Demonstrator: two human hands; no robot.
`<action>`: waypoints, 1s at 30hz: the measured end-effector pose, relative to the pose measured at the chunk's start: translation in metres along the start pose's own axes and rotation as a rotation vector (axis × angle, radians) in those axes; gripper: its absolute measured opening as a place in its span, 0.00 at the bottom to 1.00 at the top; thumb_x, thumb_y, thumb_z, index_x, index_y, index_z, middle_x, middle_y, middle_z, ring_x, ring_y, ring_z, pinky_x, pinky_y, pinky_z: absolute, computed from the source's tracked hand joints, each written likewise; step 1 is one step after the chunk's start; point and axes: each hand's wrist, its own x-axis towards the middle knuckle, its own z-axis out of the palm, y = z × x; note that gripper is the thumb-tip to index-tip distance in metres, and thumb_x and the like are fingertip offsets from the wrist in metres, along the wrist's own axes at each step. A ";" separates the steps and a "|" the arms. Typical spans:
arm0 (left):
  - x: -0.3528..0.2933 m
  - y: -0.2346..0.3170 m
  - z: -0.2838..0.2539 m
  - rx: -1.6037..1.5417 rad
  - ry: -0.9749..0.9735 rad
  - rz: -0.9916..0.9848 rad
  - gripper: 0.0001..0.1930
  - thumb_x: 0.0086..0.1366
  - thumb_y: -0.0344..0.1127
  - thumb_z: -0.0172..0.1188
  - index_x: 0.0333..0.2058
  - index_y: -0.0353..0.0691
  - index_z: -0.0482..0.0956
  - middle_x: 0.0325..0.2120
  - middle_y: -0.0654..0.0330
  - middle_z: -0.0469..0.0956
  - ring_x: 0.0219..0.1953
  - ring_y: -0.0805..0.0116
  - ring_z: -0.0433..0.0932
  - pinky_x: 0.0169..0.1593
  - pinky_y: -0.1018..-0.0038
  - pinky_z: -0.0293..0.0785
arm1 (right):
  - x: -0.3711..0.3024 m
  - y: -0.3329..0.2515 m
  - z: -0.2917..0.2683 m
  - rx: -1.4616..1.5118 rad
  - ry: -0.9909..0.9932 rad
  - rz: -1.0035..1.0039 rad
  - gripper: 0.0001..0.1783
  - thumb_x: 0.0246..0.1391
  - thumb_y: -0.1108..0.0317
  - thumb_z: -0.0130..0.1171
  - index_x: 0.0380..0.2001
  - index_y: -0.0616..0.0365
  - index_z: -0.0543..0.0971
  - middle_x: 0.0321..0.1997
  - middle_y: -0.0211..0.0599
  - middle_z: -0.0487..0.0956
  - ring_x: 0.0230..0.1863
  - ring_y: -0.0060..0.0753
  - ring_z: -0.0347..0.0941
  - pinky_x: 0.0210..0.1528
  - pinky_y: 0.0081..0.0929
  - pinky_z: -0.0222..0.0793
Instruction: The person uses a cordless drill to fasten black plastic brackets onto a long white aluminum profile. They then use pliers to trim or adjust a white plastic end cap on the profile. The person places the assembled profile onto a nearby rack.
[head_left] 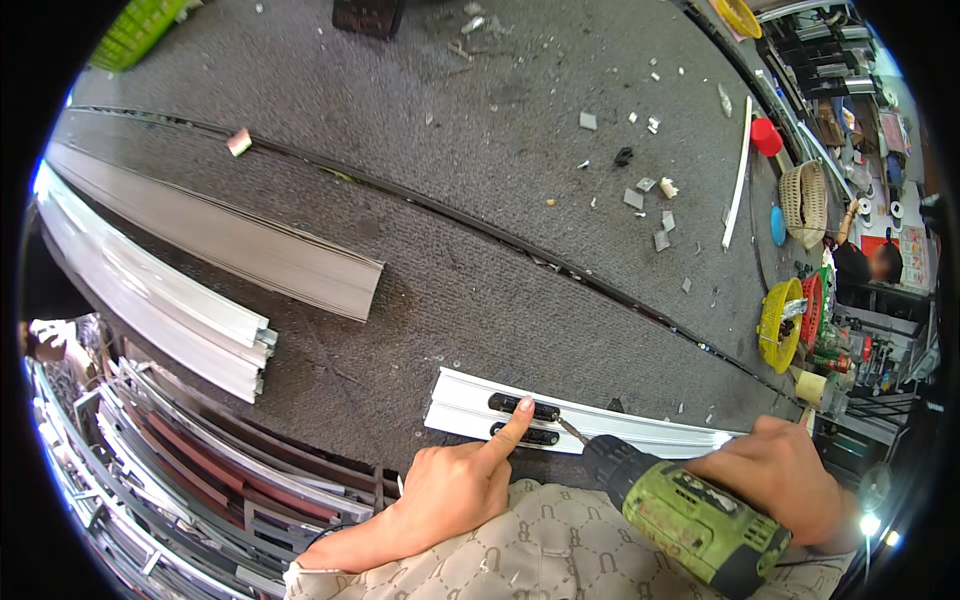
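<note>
A short white metal profile (660,432) lies crosswise in front of me, with two black oblong fittings set side by side near its left end. My left hand (455,485) presses its outstretched index fingertip onto the upper black fitting (508,402); the lower black fitting (535,437) lies just below that finger. The other left fingers curl inward, hiding whatever they may hold. In my right hand (775,475) is a green and black power drill (700,525), tilted toward the left. Its bit reaches the right end of the upper fitting; whether a screw sits there is too small to tell.
Long white profiles (150,285) and a stack of flat grey-beige strips (230,235) lie at left. Below them, a rack holds many profiles (200,470). A dark rail (480,228) crosses the grey carpeted surface. Scraps, a yellow basket (768,335) and a person (855,262) are at right.
</note>
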 end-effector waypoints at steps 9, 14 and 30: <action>-0.005 0.010 0.014 0.097 0.136 -0.038 0.33 0.63 0.28 0.56 0.69 0.52 0.74 0.12 0.49 0.72 0.16 0.47 0.77 0.27 0.56 0.77 | -0.018 -0.004 0.008 -0.031 0.051 -0.087 0.26 0.37 0.54 0.77 0.36 0.55 0.78 0.29 0.39 0.83 0.34 0.50 0.82 0.39 0.45 0.70; -0.008 0.016 0.017 0.118 0.168 -0.100 0.32 0.65 0.27 0.56 0.68 0.55 0.76 0.15 0.44 0.74 0.18 0.45 0.78 0.32 0.60 0.76 | -0.024 -0.010 0.000 -0.293 0.116 -0.208 0.20 0.39 0.59 0.74 0.32 0.57 0.78 0.29 0.45 0.83 0.35 0.57 0.82 0.41 0.49 0.74; -0.034 -0.014 0.001 -1.756 0.485 -0.131 0.13 0.75 0.30 0.53 0.52 0.30 0.77 0.31 0.60 0.75 0.28 0.73 0.71 0.28 0.76 0.67 | 0.014 0.093 0.136 0.238 0.905 -0.716 0.13 0.51 0.73 0.72 0.41 0.55 0.85 0.35 0.35 0.85 0.35 0.36 0.82 0.40 0.38 0.75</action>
